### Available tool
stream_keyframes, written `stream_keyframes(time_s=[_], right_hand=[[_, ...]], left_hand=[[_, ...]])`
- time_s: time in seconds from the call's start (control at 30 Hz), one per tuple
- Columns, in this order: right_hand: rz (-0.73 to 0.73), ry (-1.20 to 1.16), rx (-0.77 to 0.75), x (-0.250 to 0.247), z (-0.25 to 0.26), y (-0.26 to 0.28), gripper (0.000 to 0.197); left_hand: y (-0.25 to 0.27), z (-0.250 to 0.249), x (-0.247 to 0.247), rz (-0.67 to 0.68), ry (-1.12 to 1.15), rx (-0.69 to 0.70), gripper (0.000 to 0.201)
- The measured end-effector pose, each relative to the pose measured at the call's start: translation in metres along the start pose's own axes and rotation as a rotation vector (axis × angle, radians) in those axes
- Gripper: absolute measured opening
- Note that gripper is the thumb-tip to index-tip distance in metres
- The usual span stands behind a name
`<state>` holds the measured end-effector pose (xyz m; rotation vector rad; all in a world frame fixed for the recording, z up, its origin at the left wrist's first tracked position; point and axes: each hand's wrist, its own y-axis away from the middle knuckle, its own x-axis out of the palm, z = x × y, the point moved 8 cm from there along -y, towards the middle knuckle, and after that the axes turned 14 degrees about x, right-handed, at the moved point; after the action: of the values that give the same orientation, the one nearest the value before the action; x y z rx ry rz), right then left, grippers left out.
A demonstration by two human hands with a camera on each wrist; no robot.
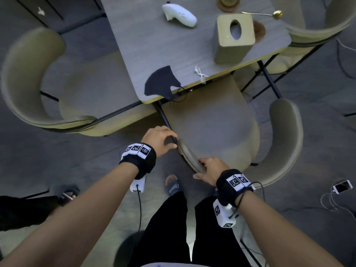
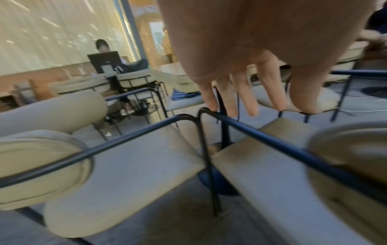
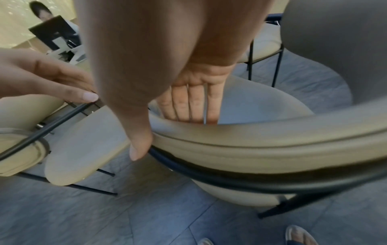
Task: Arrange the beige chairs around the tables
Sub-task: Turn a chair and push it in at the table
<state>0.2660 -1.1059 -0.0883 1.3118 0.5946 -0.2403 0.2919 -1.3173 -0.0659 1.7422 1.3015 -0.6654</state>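
Gripping the curved padded backrest of the beige upholstered chair with the thin dark metal frame (image 1: 213, 124), the right hand (image 1: 211, 171) is holding it with four fingers (image 3: 189, 104) laid flat down the inner face of the backrest and the thumb pressing on the outer face, just above the dark frame tube. The left hand (image 1: 159, 140) is resting on the dark metal arm rail (image 2: 261, 134) of the same chair, at the point where the rail meets the left end of the backrest; its fingers are curling loosely over the rail, and the wrist view is showing the fingertips (image 2: 211, 106) touching the rail near its bend. Whether the left hand is fully closing around the rail cannot be told.

This chair is standing at the near corner of the grey wood-grain desk with the pale edge (image 1: 154, 45), with the front of its seat lying under the desk edge. A second beige chair of the same type (image 1: 38, 78) is standing at the left side of the desk, its arm rail lying just beside the gripped chair's rail. A third beige chair (image 1: 316, 31) is standing at the far right corner.

On the desk, a dark fabric face mask (image 1: 160, 82) is overhanging the near edge, a white handheld controller (image 1: 179, 15) is lying farther back, and a square beige tissue box (image 1: 234, 37) is standing to the right. A phone on a white cable (image 1: 342, 186) is lying on the grey floor at the right.
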Motion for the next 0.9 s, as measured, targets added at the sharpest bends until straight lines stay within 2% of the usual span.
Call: stream_keyframes(time_s=[0.13, 0.27, 0.4, 0.5, 0.57, 0.67, 0.73, 0.9], right_hand=[[-0.025, 0.042, 0.006, 0.001, 0.029, -0.019, 0.048], [-0.063, -0.012, 0.025, 0.007, 0.057, -0.034, 0.047], [-0.104, -0.047, 0.020, 0.003, 0.072, -0.046, 0.045], [-0.093, -0.013, 0.019, 0.001, 0.079, -0.054, 0.043], [-0.091, -0.005, 0.023, 0.000, 0.080, -0.054, 0.044], [-0.100, -0.029, 0.029, 0.001, 0.080, -0.050, 0.045], [-0.085, -0.061, 0.031, 0.002, 0.079, -0.047, 0.047], [-0.020, -0.060, -0.012, -0.008, 0.064, -0.033, 0.066]], left_hand=[[0.022, 0.070, -0.033, -0.162, -0.088, -0.193, 0.039], [0.023, 0.120, -0.040, -0.213, -0.113, -0.297, 0.061], [0.008, 0.154, -0.035, -0.163, -0.185, -0.383, 0.083], [0.004, 0.179, -0.020, -0.074, -0.189, -0.448, 0.093], [0.004, 0.186, -0.018, -0.071, -0.189, -0.461, 0.093], [0.004, 0.188, -0.026, -0.098, -0.156, -0.480, 0.081], [0.005, 0.188, -0.027, -0.064, -0.110, -0.489, 0.076], [0.019, 0.172, -0.021, 0.050, 0.067, -0.475, 0.087]])
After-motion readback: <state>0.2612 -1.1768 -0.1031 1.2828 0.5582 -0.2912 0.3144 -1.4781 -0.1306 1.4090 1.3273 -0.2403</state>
